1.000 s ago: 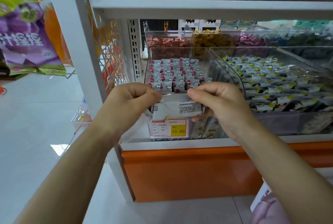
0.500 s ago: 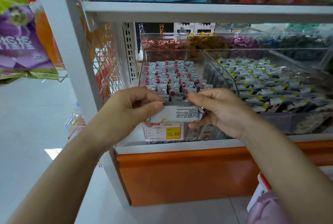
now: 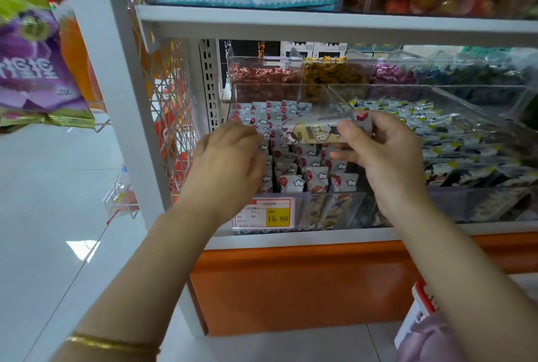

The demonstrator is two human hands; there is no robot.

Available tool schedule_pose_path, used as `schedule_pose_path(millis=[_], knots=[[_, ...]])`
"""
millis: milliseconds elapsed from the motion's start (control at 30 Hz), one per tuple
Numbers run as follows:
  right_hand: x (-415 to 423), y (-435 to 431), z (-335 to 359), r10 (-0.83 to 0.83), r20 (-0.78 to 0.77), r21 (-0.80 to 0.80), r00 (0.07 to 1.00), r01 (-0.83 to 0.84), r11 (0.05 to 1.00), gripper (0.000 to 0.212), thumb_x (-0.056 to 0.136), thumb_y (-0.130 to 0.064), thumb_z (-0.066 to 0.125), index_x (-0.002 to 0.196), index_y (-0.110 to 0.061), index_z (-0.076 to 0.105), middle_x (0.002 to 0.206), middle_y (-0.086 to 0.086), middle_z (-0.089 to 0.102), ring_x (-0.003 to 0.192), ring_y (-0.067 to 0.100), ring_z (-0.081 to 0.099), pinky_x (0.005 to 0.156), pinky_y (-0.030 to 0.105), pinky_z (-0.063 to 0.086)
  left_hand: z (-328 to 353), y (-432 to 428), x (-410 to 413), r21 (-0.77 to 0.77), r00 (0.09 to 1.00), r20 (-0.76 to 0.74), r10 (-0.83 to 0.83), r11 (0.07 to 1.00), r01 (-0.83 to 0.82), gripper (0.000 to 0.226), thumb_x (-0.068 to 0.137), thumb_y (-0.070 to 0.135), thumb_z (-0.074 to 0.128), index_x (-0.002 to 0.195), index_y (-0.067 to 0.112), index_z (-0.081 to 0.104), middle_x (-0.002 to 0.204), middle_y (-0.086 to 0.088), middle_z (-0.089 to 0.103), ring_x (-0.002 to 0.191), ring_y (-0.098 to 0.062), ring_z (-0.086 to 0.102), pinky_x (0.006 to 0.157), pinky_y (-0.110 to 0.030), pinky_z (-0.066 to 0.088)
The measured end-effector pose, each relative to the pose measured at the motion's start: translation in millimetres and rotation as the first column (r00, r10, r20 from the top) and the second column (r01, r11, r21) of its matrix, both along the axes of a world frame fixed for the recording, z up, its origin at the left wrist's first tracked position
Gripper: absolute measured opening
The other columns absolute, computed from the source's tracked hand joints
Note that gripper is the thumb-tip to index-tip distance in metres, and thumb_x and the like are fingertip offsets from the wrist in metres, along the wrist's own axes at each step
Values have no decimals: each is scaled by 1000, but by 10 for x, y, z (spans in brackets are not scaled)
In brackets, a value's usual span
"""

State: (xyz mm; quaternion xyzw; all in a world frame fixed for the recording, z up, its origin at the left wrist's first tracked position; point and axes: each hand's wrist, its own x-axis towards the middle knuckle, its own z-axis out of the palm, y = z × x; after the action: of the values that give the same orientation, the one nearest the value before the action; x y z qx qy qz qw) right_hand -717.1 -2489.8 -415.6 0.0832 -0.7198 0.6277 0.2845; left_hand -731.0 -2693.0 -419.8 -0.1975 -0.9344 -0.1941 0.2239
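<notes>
Right hand (image 3: 387,157): grip clamped on 1 snack packet (image 3: 317,131), pinched at its right end and held level over the clear bin (image 3: 276,86) on the shelf (image 3: 291,238).

Left hand (image 3: 230,157): grip apart, fingers loose, reaching among the upright packets (image 3: 291,181) in the bin. It holds nothing visible.

Risk: the 1-ended pinch may let the packet sag or slip onto the rows. Left fingers pushing in may topple neighbours and close the gap.

The packet (image 3: 317,131) in the grip is cream-yellow with a cartoon face, dark lettering and a red spot on its silvery end. Just below the grip, the sachets (image 3: 294,184) are silver-grey with white clouds and red dots. Lower still, a price tag (image 3: 263,213) is edged red with a yellow block, and right of the grip the wrappers (image 3: 465,154) show black and lime-yellow.
</notes>
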Motion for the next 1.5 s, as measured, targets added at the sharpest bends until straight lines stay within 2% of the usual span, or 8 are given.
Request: schedule_pose_path(millis=[167, 367, 567, 833, 1000, 1200, 1400, 1500], knots=[[-25, -103, -4, -36, -38, 118, 999, 40, 992, 15, 91, -14, 60, 78, -21, 56, 63, -20, 56, 67, 6, 63, 68, 36, 60, -147, 31, -79, -414, 997, 1, 74, 908, -67, 52, 97, 42, 19, 137, 20, 45, 146, 6, 39, 143, -14, 12, 113, -55, 2], [-237, -299, 66, -87, -39, 310, 995, 94, 946, 29, 85, -20, 67, 109, -9, 56, 100, 5, 62, 86, 18, 65, 76, 41, 56, -141, 4, 1, -313, 999, 25, 30, 949, -20, 43, 98, 39, 28, 124, 19, 57, 134, 3, 51, 138, -15, 24, 115, -52, 7], [-476, -379, 303, -87, -55, 558, 995, 102, 824, 20, 81, -26, 71, 89, -16, 57, 76, -15, 50, 65, -4, 46, 56, 4, 35, -133, -40, 86, -311, 1000, 28, -1, 950, 10, 41, 97, 40, 29, 120, 21, 57, 130, -1, 50, 135, -21, 27, 111, -52, 16], [-625, -582, 102, -49, 80, 809, 996, -36, 586, 33, 79, -33, 72, 104, -15, 60, 99, 3, 63, 93, 22, 56, 80, 39, 47, -92, -99, 95, -243, 1000, -6, 27, 970, -28, 42, 95, 41, 31, 125, 25, 56, 142, -1, 39, 141, -19, 13, 116, -49, 8], [-674, -565, 29, -18, 88, 959, 996, -80, 271, 18, 90, -33, 55, 101, -32, 70, 106, -7, 56, 111, 21, 37, 88, 37, 27, -86, -165, 71, -197, 999, -16, 43, 979, -46, 42, 93, 39, 37, 126, 20, 56, 153, -2, 24, 144, -17, -1, 115, -42, -1], [-900, -594, 237, -55, 96, 882, 994, -59, 467, 20, 88, -17, 57, 97, -25, 72, 93, -9, 45, 110, 23, 44, 91, 38, 40, -60, -206, 62, -96, 999, -28, 38, 995, -41, 35, 94, 30, 45, 121, 13, 58, 150, -6, 30, 144, -19, 4, 115, -42, 6], [-1034, -733, 213, -100, 33, 983, 994, -15, 181, 10, 82, -34, 68, 85, -24, 69, 91, -9, 48, 106, 19, 43, 81, 34, 34, -27, -211, 70, 22, 999, -8, 45, 999, -45, 34, 93, 23, 49, 125, 17, 57, 147, -4, 35, 141, -20, 13, 114, -42, 14], [-951, -660, 311, -26, 116, 866, 993, -88, 493, 9, 87, -25, 64, 84, -17, 65, 82, -10, 53, 83, 6, 50, 80, 23, 42, -20, -217, 84, 120, 997, -46, 57, 992, -51, 30, 93, 19, 51, 120, 15, 61, 140, -4, 41, 134, -21, 21, 108, -37, 22]])
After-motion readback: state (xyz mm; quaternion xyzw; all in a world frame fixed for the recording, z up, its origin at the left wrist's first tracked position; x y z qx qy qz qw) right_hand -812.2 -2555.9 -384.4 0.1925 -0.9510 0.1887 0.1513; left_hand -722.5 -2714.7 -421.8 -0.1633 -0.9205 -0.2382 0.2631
